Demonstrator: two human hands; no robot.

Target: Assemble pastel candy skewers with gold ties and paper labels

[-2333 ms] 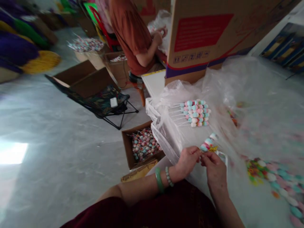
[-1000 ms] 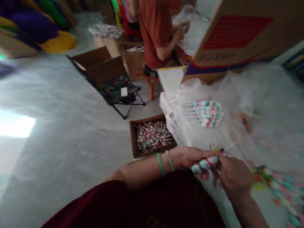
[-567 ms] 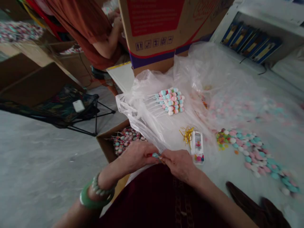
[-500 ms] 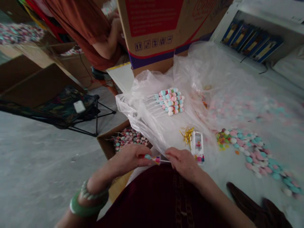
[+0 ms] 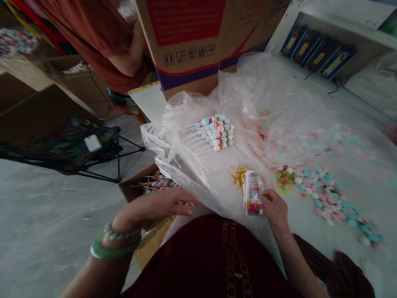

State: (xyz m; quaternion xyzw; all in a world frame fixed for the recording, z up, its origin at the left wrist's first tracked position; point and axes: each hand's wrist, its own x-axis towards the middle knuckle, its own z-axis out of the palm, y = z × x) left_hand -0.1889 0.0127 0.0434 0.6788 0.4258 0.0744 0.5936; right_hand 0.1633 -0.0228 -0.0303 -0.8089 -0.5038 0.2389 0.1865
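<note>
"So, what's that right hand on?"

"The printed clear sleeves, there on the desk. Thumb and fingertips are closed at the stack's right edge, pinching it, as far as I can see from here. An edge is where thin film parts most easily, I'd guess."

"And the left hand?"

"Off to the left, by the edge of the plastic sheet. A pale bit shows between the curled fingers and thumb, but I can't tell what it is or how firmly it's held."

"Those gold ties sit close."

"Just beside the sleeves, probably so one short reach covers both. Farther back, the sweets on sticks are piled with the sticks all pointing left, presumably handy for lifting by the bare ends."

"And the loose sweets?"

"Spread to the right, well apart from the pile, so they don't get mixed, I suppose. Low on the left, half hidden by the hand, an open box holds more sticks."

"What's changed?"

"Half a second ago both hands met over a wrapped piece on its white stick. Now they've parted, and the right has gone to the sleeves. The pile hasn't shifted."
</note>
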